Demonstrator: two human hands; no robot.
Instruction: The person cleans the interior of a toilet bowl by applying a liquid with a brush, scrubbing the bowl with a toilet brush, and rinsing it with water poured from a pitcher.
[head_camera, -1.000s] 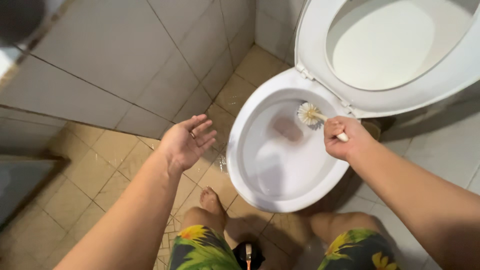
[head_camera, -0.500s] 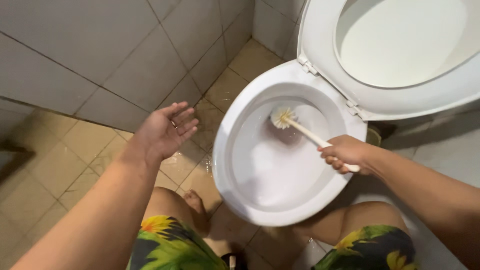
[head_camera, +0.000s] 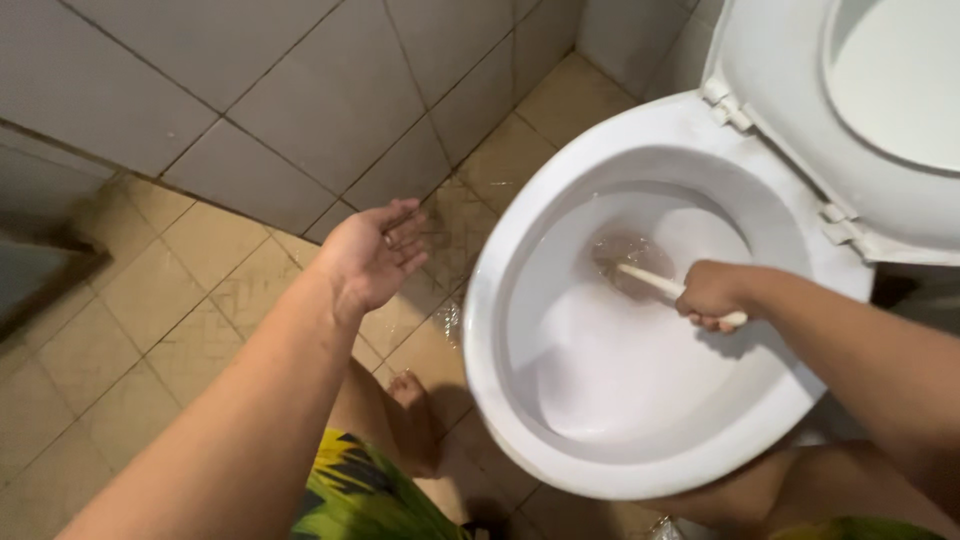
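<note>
**Brush down in the toilet bowl**

Nearest the camera, a knee in green floral shorts (head_camera: 365, 495) and a bare foot (head_camera: 412, 400) stand on the wet beige floor tiles (head_camera: 150, 320). Above them the left hand (head_camera: 372, 258) hangs over the floor, palm up, fingers spread loosely and holding nothing, well apart from the toilet. The right hand (head_camera: 712, 293) is inside the white toilet bowl (head_camera: 490, 300), fingers curled tightly around the cream handle of a toilet brush (head_camera: 650, 281). The handle slants down and left from the fist; its head is sunk in the disturbed water at the bowl's bottom and is blurred there. Beyond the bowl, the seat and lid (head_camera: 800, 130) stand raised against grey wall tiles (head_camera: 330, 90).
</note>
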